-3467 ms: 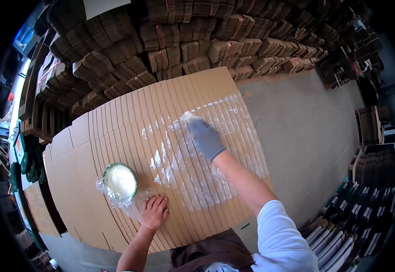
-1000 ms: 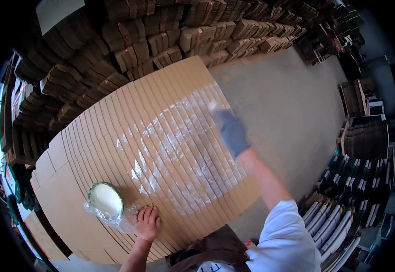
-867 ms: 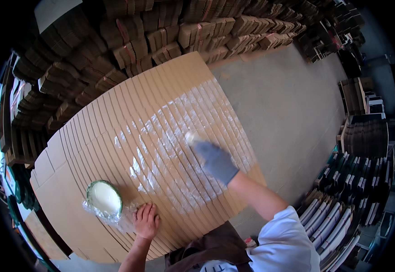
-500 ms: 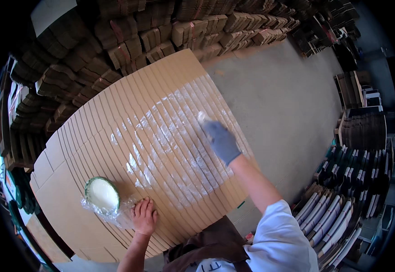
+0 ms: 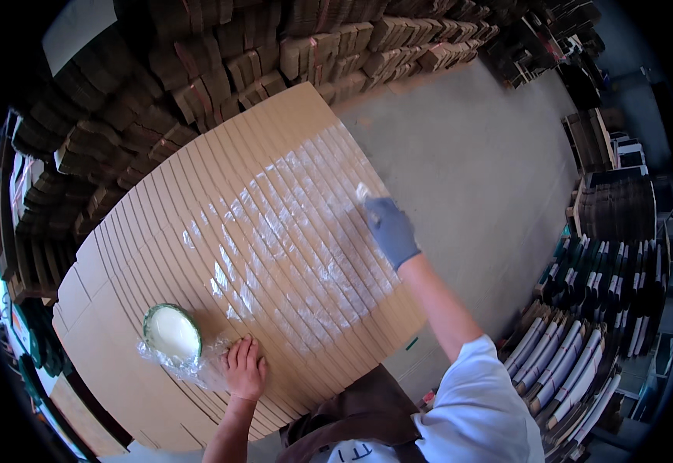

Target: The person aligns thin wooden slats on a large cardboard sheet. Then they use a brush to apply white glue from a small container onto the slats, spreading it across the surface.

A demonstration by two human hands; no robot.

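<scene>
Single head-worn fisheye, looking steeply down from above onto fanned cardboard sheets (image 5: 221, 255) and floor (image 5: 475, 154); forearms enter from lower edge; rim bends straight lines.

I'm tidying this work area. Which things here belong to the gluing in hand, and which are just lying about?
In use:
gloved right hand wiping paste
fanned cardboard sheets, wet and shiny mid-spread
bowl of white paste on clear plastic
bare left hand flat on the sheets

Lying about:
stacked cardboard bundles
upright folded cartons
</scene>
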